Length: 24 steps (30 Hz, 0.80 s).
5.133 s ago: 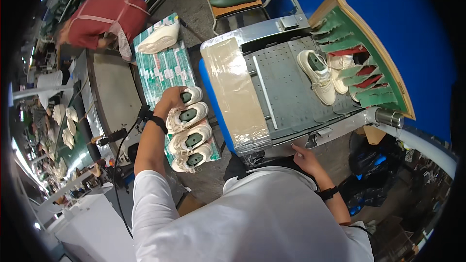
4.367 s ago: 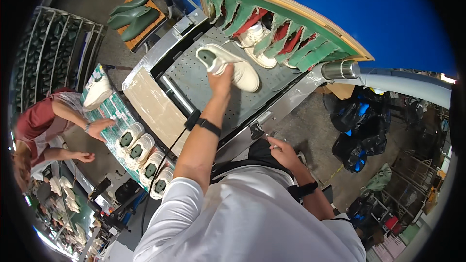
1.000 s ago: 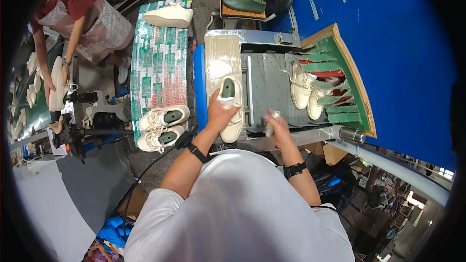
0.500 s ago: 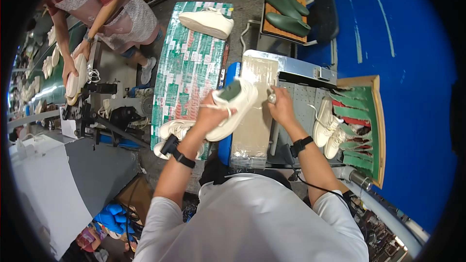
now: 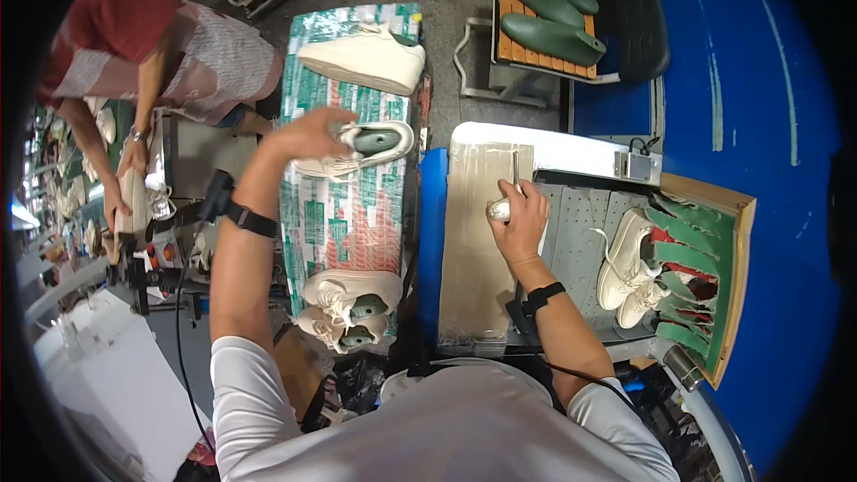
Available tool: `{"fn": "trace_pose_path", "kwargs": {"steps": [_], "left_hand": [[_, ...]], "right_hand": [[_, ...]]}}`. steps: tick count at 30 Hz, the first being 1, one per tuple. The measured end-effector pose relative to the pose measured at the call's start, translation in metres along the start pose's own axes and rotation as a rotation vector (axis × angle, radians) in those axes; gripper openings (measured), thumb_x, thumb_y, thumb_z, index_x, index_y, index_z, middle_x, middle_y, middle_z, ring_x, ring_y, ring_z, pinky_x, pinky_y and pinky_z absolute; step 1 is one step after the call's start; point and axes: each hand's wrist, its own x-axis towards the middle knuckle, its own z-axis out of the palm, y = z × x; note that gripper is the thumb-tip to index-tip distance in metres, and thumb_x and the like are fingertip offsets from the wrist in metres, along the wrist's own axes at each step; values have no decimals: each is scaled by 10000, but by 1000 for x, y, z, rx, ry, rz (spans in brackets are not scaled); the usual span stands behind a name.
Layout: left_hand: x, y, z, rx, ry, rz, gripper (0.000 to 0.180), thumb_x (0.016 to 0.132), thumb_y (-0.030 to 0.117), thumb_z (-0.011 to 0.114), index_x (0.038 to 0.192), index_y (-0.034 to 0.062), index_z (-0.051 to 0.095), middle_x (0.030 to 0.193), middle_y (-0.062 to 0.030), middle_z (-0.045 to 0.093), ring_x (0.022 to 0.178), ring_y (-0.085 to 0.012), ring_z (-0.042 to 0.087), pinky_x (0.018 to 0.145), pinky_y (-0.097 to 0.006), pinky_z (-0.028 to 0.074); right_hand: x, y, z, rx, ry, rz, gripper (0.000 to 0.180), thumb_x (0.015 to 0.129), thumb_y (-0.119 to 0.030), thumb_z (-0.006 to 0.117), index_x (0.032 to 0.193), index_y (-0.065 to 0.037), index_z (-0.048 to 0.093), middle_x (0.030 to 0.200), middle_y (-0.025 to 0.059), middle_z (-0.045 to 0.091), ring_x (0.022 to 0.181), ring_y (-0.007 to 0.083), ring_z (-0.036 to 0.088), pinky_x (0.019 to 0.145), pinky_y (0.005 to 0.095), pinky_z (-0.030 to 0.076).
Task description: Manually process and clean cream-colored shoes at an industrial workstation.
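A cream lace-up sneaker [image 5: 393,153] with a dark green last inside lies on a long stack wrapped in green-and-white printed film [image 5: 308,214]. My left hand [image 5: 312,136] is closed over its front part by the laces, covering the toe. My right hand [image 5: 525,223] grips a slim tool [image 5: 516,167] with a thin metal shaft and a white, rounded handle end, held over a film-covered cardboard top [image 5: 478,277]. One more cream sneaker [image 5: 366,62] lies on its side at the stack's far end. Two others [image 5: 353,308] stand at the near end, lasts inside.
Right of the cardboard, cream sneakers [image 5: 629,268] sit on a perforated metal bed before a wooden frame [image 5: 739,281] with torn green flaps. Green lasts [image 5: 549,36] lie on an orange slatted stand. At the left, a co-worker [image 5: 192,54] handles a shoe beside a machine.
My left hand has carried the sneaker from over the cardboard's edge, left and away, onto the wrapped stack. My right hand stays over the cardboard, its tool's shaft now showing.
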Motion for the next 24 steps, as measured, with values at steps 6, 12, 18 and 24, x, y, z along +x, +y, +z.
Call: {"fn": "trace_pose_path", "kwargs": {"steps": [6,12,18,24], "left_hand": [[142,-3,-60,48,637,90,888,851,527,791,1520,-8,556,1513,-254,595,1372,-388,603,1171,-437,450],[128,-49,-37,175,541,163,1071,689,377,966,1526,-79,477,1426,-303,623,1335,-432,604,1149,-465,466],[32,-44,10,368,380,-101,930,768,111,934,1586,108,492,1260,-219,657,1163,-389,635,994,-440,508],[-15,-9,24,33,571,-97,671,918,115,768,1545,71,535,1339,-223,671,1184,-324,667,1041,-411,507]], "right_hand": [[6,-2,10,8,52,-61,466,804,-228,825,1252,-150,725,1281,128,585,1213,354,551,1077,525,403],[8,-4,6,71,11,-23,415,822,-244,812,1222,-163,733,1277,119,582,1202,352,556,1082,535,403],[3,1,2,112,22,-34,426,803,-218,830,1207,-131,724,1285,130,580,1209,367,537,1081,540,395],[-6,11,4,114,92,-65,585,693,-117,811,1267,-157,709,1311,145,586,1254,375,542,1085,565,398]]}}
